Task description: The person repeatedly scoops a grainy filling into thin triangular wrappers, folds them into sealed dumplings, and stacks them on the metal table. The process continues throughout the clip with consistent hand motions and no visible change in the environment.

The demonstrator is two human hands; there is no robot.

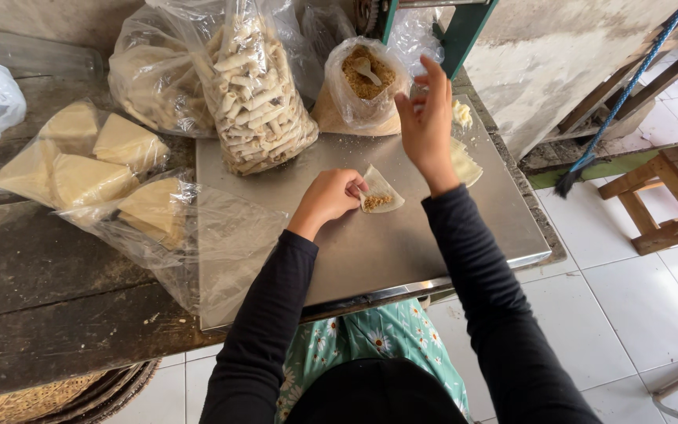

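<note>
Wrapper (380,191), a small pale triangle of dough with a spoonful of brown crumbly filling (377,202) on it, lies near the middle of the steel tray (370,251) in front of me. My left hand (331,196) sits just at its nine o'clock edge, knuckles up and fingers curled, the fingertips pinching the wrapper's corner against the tray. That forearm, in a black sleeve, runs back toward me at about seven o'clock.

My right hand (427,124) is lifted off the tray at roughly one o'clock from the wrapper, wrist bent, palm turned away from me. Its fingers are loosely spread and it holds nothing that I can see. The fingertips reach up toward the open plastic bag of brown filling (361,86), which has a white spoon (368,71) resting in it. The right forearm comes down to five o'clock.

Just past my right hand, at its three o'clock, a short stack of pale wrappers (464,161) rests on the tray. At eleven o'clock from the wrapper stands a tall clear bag of rolled pastry sticks (256,102). Further out at nine o'clock, on the dark wooden table (56,314), lie plastic bags of folded triangular wrappers (92,169).
</note>
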